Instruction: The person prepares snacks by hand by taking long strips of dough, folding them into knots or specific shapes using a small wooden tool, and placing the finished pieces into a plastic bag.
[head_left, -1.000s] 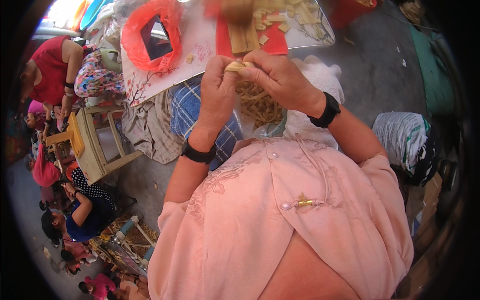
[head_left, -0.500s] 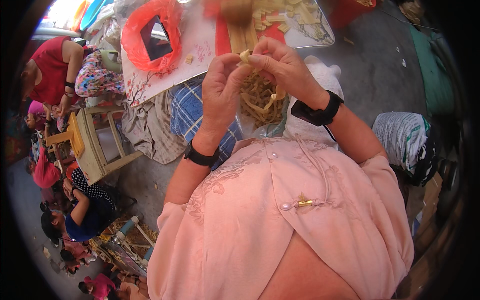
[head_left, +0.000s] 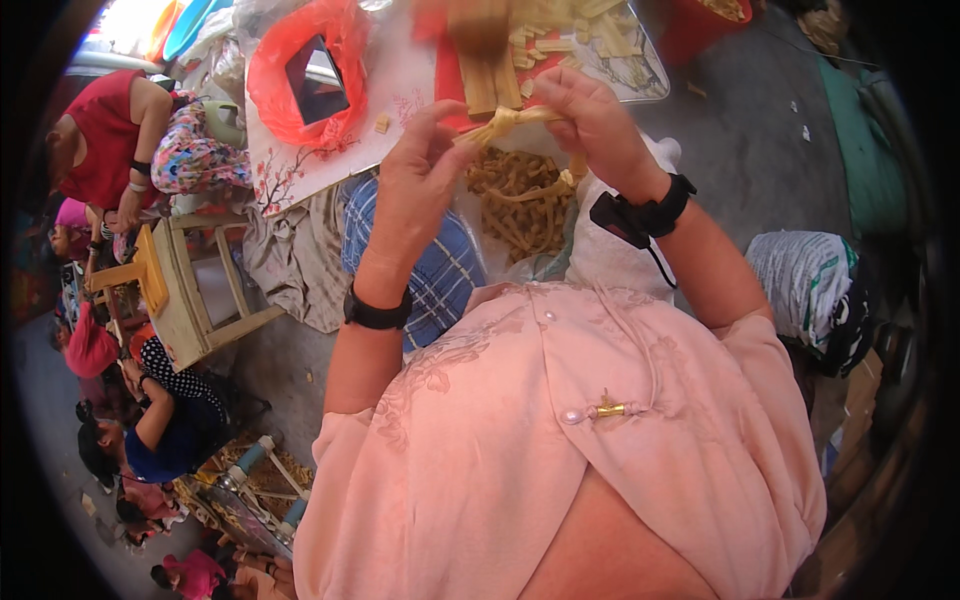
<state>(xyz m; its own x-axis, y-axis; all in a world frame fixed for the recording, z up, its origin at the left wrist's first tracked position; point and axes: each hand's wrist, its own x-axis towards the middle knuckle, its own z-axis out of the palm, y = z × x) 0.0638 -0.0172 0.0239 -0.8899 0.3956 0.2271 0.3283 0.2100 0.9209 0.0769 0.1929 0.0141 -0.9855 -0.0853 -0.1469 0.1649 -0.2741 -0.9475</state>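
Observation:
A pale yellow strip point(head_left: 503, 121), which looks like tofu skin, stretches between my two hands with a loose knot in its middle. My left hand point(head_left: 420, 165) pinches one end between thumb and fingers. The other end is gripped by the fingers of my right hand point(head_left: 600, 130). Below them, near my lap, a clear plastic bag holds a heap of knotted strips point(head_left: 520, 210) of the same kind. Just beyond my hands lie flat uncut-looking strips point(head_left: 480, 88) on a red surface. A brown blurred thing point(head_left: 478, 25) hangs over them, too smeared to name.
A tray point(head_left: 655, 75) with short pieces lies at the far right of the patterned tabletop point(head_left: 265, 150). On the left a red plastic bag point(head_left: 268, 75) holds a phone point(head_left: 316, 82). Several people sit at left beside a wooden stool point(head_left: 190, 320). A red bucket point(head_left: 690, 30) stands beyond.
My hands have moved apart, the left one leftward and the right one rightward. The strip, bunched small between my fingertips before, is now drawn out with its knot showing.

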